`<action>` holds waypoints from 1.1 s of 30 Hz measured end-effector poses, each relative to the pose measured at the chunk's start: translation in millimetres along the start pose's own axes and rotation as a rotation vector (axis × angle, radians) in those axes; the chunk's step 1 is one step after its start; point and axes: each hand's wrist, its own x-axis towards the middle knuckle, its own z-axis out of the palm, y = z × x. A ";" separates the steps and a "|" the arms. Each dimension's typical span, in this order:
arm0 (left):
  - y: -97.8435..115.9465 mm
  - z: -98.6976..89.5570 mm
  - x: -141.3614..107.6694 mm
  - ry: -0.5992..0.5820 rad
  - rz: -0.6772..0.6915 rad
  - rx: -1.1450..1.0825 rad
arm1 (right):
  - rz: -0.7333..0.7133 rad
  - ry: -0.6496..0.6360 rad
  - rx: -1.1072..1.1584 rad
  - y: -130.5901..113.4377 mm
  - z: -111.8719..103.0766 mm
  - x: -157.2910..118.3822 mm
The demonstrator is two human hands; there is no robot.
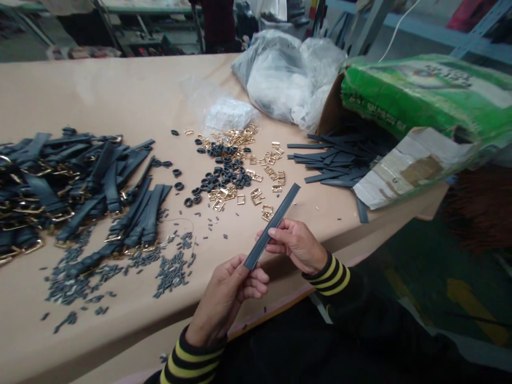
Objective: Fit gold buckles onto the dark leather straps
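Observation:
A flat dark strip (pixel 276 220) slants up to the right over the table's front edge, held in both hands. My left hand (pixel 234 288) pinches its lower end between thumb and fingers. Around the strip's middle, my right hand (pixel 294 244) has its thumb on top and its fingers beneath. Just beyond the strip lie gold buckles (pixel 256 196) and a heap of small dark loops (pixel 224 173). More dark strips (pixel 336 154) spill from the open green box (pixel 420 101) at the right.
Dark straps with gold buckles (pixel 108 181) are piled at the left of the table (pixel 120 96). Small dark scraps (pixel 172 272) lie in front of them. Plastic bags (pixel 284 74) stand at the back. People's clothing shows in the background.

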 end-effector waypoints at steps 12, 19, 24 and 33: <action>-0.3 -4.2 6.9 0.169 0.080 0.069 | 0.059 -0.244 -0.612 -2.7 -23.2 -23.5; 6.3 -9.6 5.8 0.182 0.044 0.081 | -0.865 -0.173 -1.343 -19.8 -6.6 -21.6; 5.6 -10.4 5.3 0.214 0.125 0.055 | -0.587 -0.315 -1.347 0.5 1.3 -6.1; 2.9 -14.3 8.2 0.243 0.100 0.207 | 0.164 -0.406 -0.462 8.2 -3.1 1.2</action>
